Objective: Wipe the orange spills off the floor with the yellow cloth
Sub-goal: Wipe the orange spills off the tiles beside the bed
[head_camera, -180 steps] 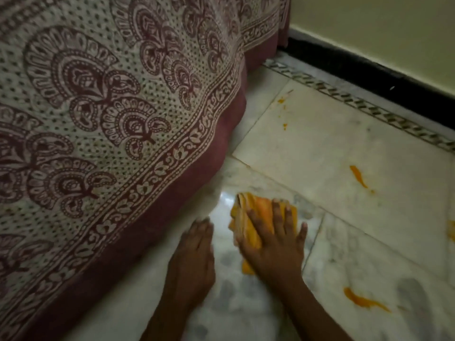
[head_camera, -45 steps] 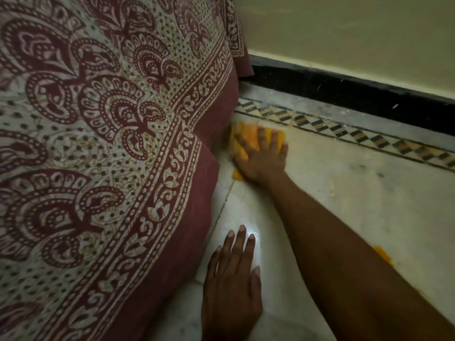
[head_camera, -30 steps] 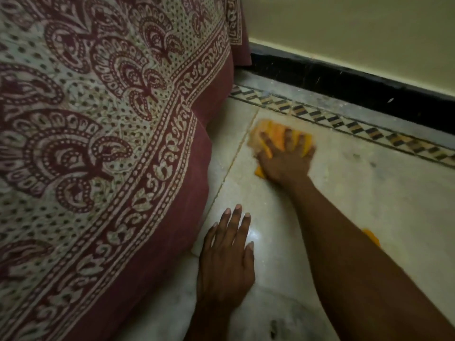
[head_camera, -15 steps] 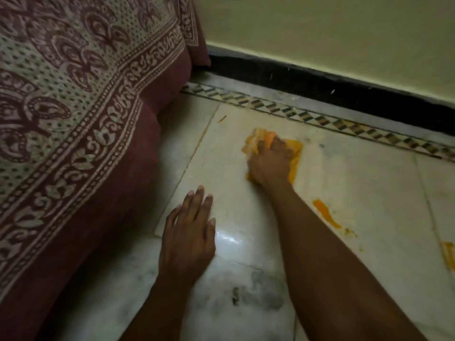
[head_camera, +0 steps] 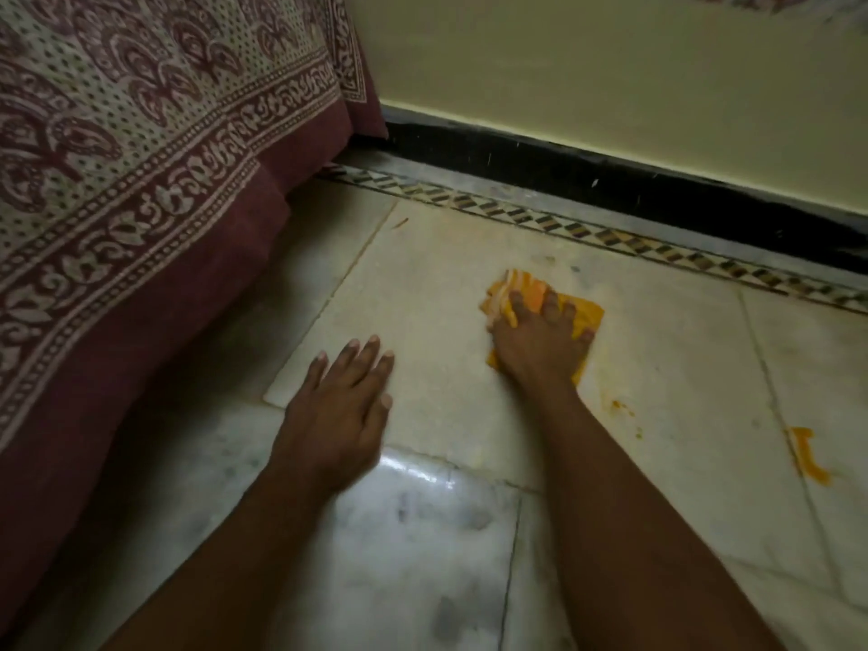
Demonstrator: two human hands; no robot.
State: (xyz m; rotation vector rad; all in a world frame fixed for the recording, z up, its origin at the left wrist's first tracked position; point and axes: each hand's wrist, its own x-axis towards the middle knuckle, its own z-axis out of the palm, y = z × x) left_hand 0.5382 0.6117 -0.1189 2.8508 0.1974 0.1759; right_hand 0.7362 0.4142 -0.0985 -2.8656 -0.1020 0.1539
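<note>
A: Nearest?
B: Two bare forearms reaching out over the floor [head_camera: 422, 547]. Pale marble tiles, a glare patch between the arms.

A: Left hand?
B: Left hand [head_camera: 336, 406] flat on the tile, palm down, fingers straight and slightly spread. Holds nothing.

A: Right hand?
B: Right hand [head_camera: 540, 343] further out, lying on the cloth [head_camera: 585, 317]. Fingers spread and bent a little, pressing the cloth to the floor. Not wrapped round it, as far as shows.

A: The cloth?
B: Yellow, bunched, lying on the tile under the right hand; its edges show past the fingers.

A: Spills?
B: Orange streak [head_camera: 808, 455] on the right, well apart from the cloth. Small specks [head_camera: 620, 406] nearer, just right of the wrist.

A: Beyond?
B: Patterned bedcover [head_camera: 141, 180] hanging at left. Inlaid border strip [head_camera: 610, 234], black skirting [head_camera: 610, 173], then the cream wall [head_camera: 610, 63].
</note>
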